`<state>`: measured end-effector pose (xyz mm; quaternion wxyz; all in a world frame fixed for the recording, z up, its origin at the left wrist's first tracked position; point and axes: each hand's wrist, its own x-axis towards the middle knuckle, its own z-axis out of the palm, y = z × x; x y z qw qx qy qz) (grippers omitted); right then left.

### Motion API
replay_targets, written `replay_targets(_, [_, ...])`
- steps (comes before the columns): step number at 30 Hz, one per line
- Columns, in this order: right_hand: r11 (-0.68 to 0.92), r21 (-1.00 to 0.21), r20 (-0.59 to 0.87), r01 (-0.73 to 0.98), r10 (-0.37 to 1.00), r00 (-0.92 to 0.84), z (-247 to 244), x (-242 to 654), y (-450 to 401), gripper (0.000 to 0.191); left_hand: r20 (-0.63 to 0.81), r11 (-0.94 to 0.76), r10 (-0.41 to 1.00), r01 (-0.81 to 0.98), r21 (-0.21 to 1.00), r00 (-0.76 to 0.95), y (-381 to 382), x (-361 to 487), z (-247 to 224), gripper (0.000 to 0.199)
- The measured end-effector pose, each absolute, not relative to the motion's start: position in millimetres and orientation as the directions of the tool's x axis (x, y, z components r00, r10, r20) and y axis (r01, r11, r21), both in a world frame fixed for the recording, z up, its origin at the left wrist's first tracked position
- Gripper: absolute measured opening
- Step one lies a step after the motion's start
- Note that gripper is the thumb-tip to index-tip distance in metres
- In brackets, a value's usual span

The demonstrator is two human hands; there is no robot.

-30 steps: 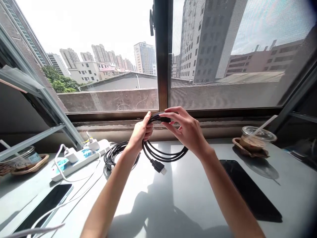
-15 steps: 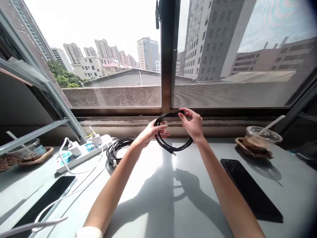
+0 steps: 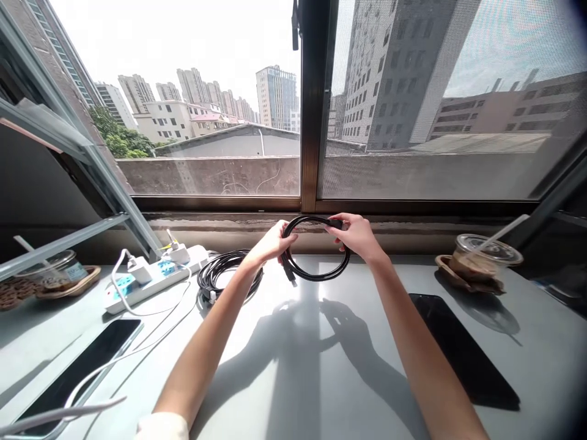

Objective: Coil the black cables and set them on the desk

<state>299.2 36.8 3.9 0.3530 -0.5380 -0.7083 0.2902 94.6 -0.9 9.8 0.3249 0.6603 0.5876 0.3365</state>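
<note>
A coiled black cable [image 3: 321, 277] is held up above the table, near the window sill. My left hand [image 3: 271, 243] grips the left side of the loop, thumb in front and fingers partly hidden behind. On the upper right of the coil, my right hand [image 3: 358, 236] pinches the cable by a thick black part. One connector end [image 3: 290, 271] hangs at the lower left of the loop, below my left hand. Another bundle of black cable [image 3: 211, 272] lies on the table behind my left forearm.
A white power strip [image 3: 156, 282] with plugs and white cords lies at the left, near a phone [image 3: 82, 373]. At the right are a black tablet-like device [image 3: 463, 348] and a lidded drink cup [image 3: 479, 260] in a holder. Another cup [image 3: 64, 272] stands far left.
The held loop has turned, so its connector end has moved left, under my left hand. My right hand has shifted slightly down, and its fingers have closed further around the coil.
</note>
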Motion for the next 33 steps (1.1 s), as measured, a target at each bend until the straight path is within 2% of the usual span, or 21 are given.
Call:
replay_targets(3, [0.159,-0.737,-0.014,0.657,0.968,-0.250,-5,302,39,0.022,0.059,-0.046,0.998,0.725,0.687,0.008,4,92,4,0.037])
replay_targets(7, [0.033,-0.609,-0.321,0.792,0.904,-0.284,-20,298,45,0.012,-0.181,0.061,0.982,0.794,0.605,0.062,8,92,-8,0.035])
replay_targets(11, [-0.027,-0.447,-0.461,0.894,0.864,-0.204,-32,289,48,0.014,-0.379,0.097,0.918,0.859,0.502,0.117,13,94,-23,0.019])
replay_targets(13, [-0.027,-0.395,-0.488,0.918,0.853,-0.185,-33,286,47,0.016,-0.404,0.084,0.907,0.888,0.452,0.120,15,94,-28,0.016])
replay_targets(16, [-0.025,-0.347,-0.499,0.938,0.851,-0.162,-31,283,45,0.020,-0.356,0.047,0.928,0.916,0.397,0.106,16,93,-27,0.023])
replay_targets(23, [-0.062,-0.317,-0.499,0.946,0.860,-0.111,-30,277,43,0.028,-0.295,-0.049,0.941,0.928,0.369,0.166,17,85,-21,0.043])
replay_targets(26, [-0.079,-0.314,-0.484,0.946,0.871,-0.088,-36,275,47,0.030,-0.246,-0.085,0.950,0.917,0.389,0.192,23,84,-25,0.045])
replay_targets(30, [-0.093,-0.320,-0.455,0.943,0.888,-0.067,-46,276,54,0.029,-0.169,-0.174,0.944,0.865,0.471,0.282,23,81,-17,0.047])
replay_targets(33, [-0.090,-0.328,-0.418,0.940,0.906,-0.059,-51,278,57,0.029,-0.171,-0.197,0.931,0.839,0.507,0.322,16,73,-3,0.050])
